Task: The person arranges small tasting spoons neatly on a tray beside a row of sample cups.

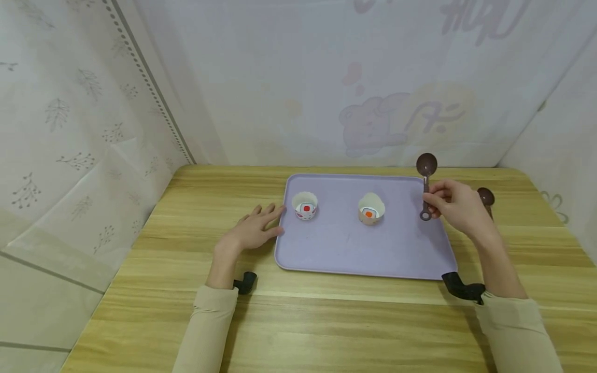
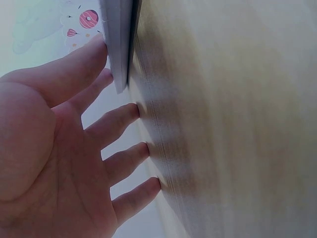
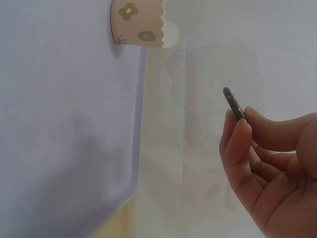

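Note:
My right hand (image 1: 454, 204) pinches a dark brown measuring spoon (image 1: 426, 166) by its handle, bowl upward, above the right side of the lilac tray (image 1: 326, 254). In the right wrist view only the handle's end (image 3: 232, 101) sticks out from the fingertips. My left hand (image 1: 252, 228) is spread on the table, its thumb and a finger touching the tray's left edge. On the tray stand two paper cups. The left cup (image 1: 305, 213) shows a red-marked piece inside, the middle-right cup (image 1: 371, 216) an orange-marked one.
A second dark brown spoon (image 1: 486, 197) lies on the wooden table (image 1: 350, 321) to the right of the tray, partly hidden by my right hand. Light patterned cloth (image 1: 280, 93) hangs behind and beside the table. Black mounts (image 1: 462, 287) are worn on both wrists.

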The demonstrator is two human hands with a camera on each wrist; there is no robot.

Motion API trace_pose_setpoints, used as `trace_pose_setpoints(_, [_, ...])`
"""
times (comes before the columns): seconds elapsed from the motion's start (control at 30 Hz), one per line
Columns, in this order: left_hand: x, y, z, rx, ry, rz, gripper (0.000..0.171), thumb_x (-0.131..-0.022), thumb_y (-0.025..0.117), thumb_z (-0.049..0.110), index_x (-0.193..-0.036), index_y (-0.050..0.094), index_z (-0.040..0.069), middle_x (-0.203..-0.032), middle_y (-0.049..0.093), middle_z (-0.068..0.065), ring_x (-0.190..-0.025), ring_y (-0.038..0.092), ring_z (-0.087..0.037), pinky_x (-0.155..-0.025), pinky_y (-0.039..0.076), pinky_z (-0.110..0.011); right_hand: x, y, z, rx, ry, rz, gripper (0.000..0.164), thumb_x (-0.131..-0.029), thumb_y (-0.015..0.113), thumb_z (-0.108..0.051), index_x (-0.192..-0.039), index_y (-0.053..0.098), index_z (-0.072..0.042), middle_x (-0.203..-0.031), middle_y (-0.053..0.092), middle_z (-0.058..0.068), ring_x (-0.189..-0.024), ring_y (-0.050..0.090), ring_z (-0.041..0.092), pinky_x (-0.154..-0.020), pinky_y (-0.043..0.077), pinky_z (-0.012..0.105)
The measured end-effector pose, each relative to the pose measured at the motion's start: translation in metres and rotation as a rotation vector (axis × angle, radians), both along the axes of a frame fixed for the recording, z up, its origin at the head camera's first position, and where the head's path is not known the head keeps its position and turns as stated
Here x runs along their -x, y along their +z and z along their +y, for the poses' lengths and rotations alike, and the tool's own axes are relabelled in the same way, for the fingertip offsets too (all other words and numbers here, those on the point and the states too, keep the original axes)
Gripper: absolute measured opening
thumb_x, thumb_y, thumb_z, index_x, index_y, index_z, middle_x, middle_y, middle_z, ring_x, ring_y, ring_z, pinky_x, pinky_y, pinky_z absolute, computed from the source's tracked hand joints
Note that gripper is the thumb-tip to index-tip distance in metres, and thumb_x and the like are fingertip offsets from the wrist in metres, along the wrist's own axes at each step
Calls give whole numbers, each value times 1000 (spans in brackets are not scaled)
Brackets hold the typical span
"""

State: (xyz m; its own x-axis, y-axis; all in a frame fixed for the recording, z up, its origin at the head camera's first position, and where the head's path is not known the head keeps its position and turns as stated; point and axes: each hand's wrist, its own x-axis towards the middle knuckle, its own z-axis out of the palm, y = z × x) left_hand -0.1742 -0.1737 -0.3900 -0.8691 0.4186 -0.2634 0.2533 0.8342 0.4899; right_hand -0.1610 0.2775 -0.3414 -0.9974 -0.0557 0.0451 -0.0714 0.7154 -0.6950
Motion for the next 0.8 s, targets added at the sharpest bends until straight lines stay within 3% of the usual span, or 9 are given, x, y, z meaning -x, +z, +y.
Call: trace_pose_setpoints(0.8, [1,-1,0,5,1,-3,63,-106,50,37,-162,26,19,-166,18,-17,-151,5,-46,-119,7,-66,5,5,-30,-6,26,5,29,-102,62,-24,-110,59,4,-82,70,11,-66,66,17,-57,53,25])
